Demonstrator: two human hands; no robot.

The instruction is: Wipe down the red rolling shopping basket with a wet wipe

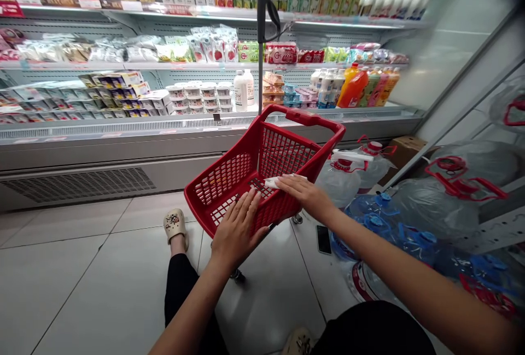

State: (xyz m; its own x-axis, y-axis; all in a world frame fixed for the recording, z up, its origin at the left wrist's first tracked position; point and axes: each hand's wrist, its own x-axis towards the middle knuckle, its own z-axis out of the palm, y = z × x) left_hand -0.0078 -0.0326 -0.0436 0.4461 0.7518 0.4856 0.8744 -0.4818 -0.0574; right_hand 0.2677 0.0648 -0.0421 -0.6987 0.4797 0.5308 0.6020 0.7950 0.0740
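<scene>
A red plastic shopping basket on small wheels stands tilted on the tiled floor in front of me. My left hand lies flat with fingers spread on the basket's near side wall. My right hand presses a white cloth or wipe against the basket's right rim, fingers stretched out over it. My legs in black trousers and a beige clog show below the basket.
An open refrigerated shelf with milk bottles, yoghurt cups and juice bottles runs across the back. Large water jugs with red handles and blue caps crowd the right. A black phone lies on the floor. A cardboard box stands behind.
</scene>
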